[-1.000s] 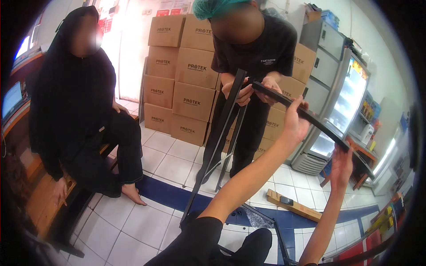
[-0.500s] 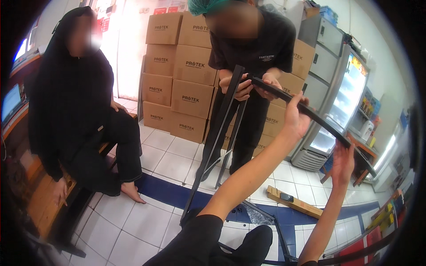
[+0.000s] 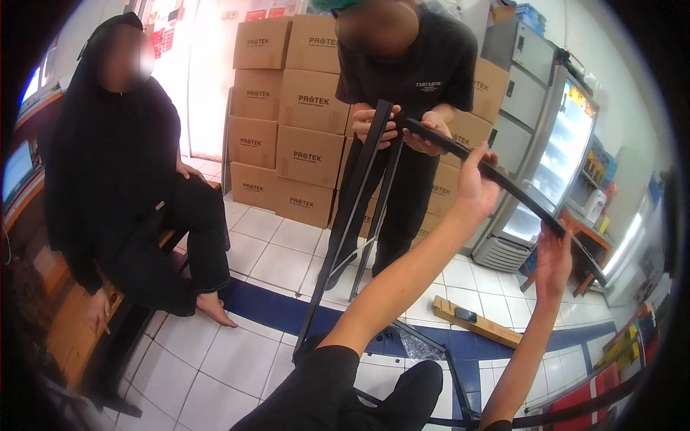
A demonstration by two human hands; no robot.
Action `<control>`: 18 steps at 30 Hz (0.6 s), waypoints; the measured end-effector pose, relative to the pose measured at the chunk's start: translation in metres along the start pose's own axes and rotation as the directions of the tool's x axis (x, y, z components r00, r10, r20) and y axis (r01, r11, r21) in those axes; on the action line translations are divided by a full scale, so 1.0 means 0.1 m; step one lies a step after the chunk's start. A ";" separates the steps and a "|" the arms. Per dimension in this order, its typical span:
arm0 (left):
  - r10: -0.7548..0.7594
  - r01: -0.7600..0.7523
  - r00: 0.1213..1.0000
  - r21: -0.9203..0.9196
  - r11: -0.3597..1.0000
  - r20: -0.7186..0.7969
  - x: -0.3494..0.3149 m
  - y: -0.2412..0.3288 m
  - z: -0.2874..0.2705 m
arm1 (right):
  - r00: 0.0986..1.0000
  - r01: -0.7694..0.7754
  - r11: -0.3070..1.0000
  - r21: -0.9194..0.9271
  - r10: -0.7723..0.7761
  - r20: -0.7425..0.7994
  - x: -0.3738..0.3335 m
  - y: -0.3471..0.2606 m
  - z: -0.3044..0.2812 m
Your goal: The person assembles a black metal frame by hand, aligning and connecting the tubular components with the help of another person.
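A black metal bar (image 3: 523,195) slants down to the right in front of me. My left hand (image 3: 480,185) grips it near its middle, with the thumb and fingers around it. Lower down, my right hand (image 3: 554,260) holds the bar from below, close to its right part. A person in a dark shirt facing me holds the far end of this bar in one hand (image 3: 431,133). That person's other hand (image 3: 375,125) is around the top of an upright black frame leg (image 3: 359,176). The two pieces meet or nearly meet there; whether they are joined I cannot tell.
More black frame parts (image 3: 454,373) and a clear plastic bag (image 3: 420,346) lie on the floor by my legs. A long cardboard box (image 3: 485,327) has a dark phone-like object on it. Another person (image 3: 118,165) sits on a wooden bench at left. Stacked cartons (image 3: 309,154) and a glass-door fridge (image 3: 539,179) stand behind.
The facing person's hands have shifted slightly at the bar's far end, and their head has dipped a little. My hands keep nearly the same hold.
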State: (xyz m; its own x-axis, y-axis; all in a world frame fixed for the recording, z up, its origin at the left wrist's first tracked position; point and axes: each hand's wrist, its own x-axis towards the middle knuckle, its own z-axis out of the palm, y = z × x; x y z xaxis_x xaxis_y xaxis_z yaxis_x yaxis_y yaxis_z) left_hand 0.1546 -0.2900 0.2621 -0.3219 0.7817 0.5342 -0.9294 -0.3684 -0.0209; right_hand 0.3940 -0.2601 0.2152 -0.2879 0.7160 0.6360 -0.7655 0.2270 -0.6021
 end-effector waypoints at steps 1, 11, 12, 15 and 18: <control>-0.001 0.001 1.000 0.004 1.000 0.007 -0.01 0.00 0.00 | 1.000 -0.003 1.000 0.006 0.003 0.000 0.01 0.01 -0.02; -0.010 0.010 1.000 0.012 1.000 0.017 -0.01 0.01 -0.04 | 1.000 -0.010 1.000 0.021 0.010 -0.003 0.01 0.05 -0.08; -0.005 0.005 1.000 0.015 1.000 0.019 -0.01 0.01 -0.04 | 1.000 -0.007 1.000 0.021 0.007 -0.002 0.01 0.05 -0.08; -0.015 0.015 1.000 -0.006 1.000 0.009 0.00 0.01 -0.06 | 1.000 -0.011 1.000 0.013 0.011 0.011 -0.01 0.06 -0.09; -0.017 0.017 1.000 0.002 1.000 0.007 0.00 0.02 -0.06 | 1.000 -0.011 1.000 0.029 0.011 0.024 -0.03 0.07 -0.10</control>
State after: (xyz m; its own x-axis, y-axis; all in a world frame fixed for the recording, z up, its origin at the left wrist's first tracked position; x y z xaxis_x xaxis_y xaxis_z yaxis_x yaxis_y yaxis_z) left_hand 0.1518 -0.2872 0.2572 -0.3051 0.7843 0.5401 -0.9343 -0.3563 -0.0104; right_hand 0.3954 -0.2536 0.2045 -0.3096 0.7024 0.6409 -0.7788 0.1994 -0.5947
